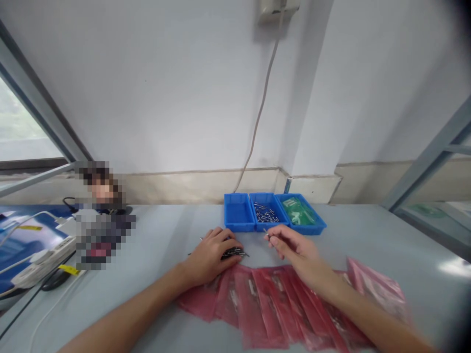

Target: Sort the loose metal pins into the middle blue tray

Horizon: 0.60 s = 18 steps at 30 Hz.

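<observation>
My left hand point(217, 250) rests on the table with its fingers curved and thumb apart, cupped around a pile of small dark metal pins point(233, 252). A few pins stick out past its fingers on the left. My right hand point(290, 243) is raised just in front of the blue bins, thumb and forefinger pinched on a small metal pin point(266, 232). Its exact kind is too small to make out. Below both hands, pink plastic bags point(253, 304) lie overlapping in a fanned row, with small metal parts showing through them.
Three blue bins stand side by side: a bare left bin point(239, 228), a middle bin point(270, 227) with loose metal pins, and a right bin point(312, 229) with green bags. Another pink bag point(382, 289) lies at right. Power strips point(44, 262) and cables occupy the left, beside a pixelated area.
</observation>
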### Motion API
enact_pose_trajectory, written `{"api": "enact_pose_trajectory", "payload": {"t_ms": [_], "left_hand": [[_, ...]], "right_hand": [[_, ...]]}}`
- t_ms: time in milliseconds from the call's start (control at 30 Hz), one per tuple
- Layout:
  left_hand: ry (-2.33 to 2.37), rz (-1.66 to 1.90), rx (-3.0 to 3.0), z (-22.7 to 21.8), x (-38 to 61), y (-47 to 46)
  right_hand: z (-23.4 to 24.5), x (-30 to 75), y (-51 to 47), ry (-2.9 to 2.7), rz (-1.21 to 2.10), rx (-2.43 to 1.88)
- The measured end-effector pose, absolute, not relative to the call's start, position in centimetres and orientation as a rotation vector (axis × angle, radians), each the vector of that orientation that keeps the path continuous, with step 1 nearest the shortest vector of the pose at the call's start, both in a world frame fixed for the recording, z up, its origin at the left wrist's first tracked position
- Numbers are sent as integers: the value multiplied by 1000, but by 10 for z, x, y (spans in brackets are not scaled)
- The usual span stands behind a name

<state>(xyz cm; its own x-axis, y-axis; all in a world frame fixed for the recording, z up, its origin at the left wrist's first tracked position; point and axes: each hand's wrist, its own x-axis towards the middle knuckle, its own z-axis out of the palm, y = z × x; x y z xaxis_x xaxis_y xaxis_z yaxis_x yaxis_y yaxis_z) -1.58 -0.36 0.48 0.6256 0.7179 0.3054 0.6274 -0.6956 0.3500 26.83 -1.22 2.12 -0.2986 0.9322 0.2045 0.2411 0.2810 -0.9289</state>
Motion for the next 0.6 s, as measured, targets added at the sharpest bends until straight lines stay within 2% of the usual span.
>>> {"api": "enact_pose_trajectory", "payload": {"t_ms": [300, 600], "left_hand": [[1082, 618, 2639, 3, -17, -3], [1088, 612, 2642, 3, -17, -3]], "right_hand": [[23, 266, -12, -1501, 1304, -1073], [24, 265, -12, -1524, 1281, -1085]]}}
